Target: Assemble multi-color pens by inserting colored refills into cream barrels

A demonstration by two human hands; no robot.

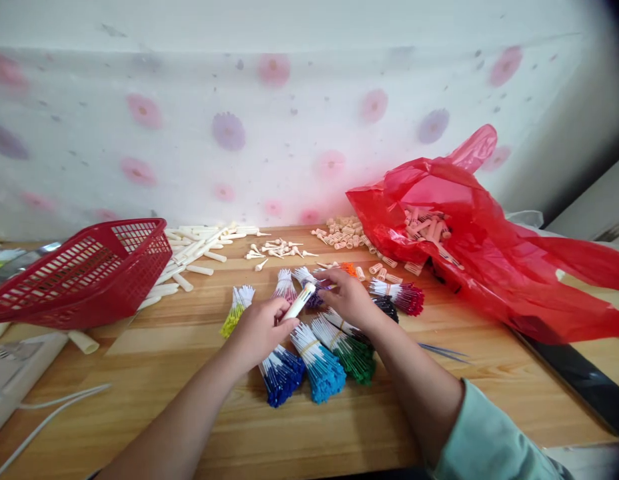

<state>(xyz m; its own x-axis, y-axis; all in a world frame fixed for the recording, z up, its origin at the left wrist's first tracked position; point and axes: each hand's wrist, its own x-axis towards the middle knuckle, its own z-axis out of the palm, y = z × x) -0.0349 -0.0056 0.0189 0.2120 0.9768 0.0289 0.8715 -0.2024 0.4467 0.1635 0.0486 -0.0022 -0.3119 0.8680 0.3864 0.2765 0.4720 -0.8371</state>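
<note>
Over the wooden bench's [154,380] middle, my left hand [259,327] grips a white plastic pen barrel [298,303], slanting far-rightward; my right hand [347,297] curls by purple-tipped white sticks [304,275], its grasp unclear.

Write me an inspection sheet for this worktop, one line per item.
Surface: wooden table, no spill seen
Job's things: bundles of coloured sticks; pale tubes, tips and ribbed pieces behind
Clutter: red basket left, red bag right, dark flat object partly under the bag
Left hand: holds a white pen barrel
Right hand: at the purple bundle, grip unclear
Cables: white cables, loose at lower left
Surroundings: flowered sheet behind the table
</note>
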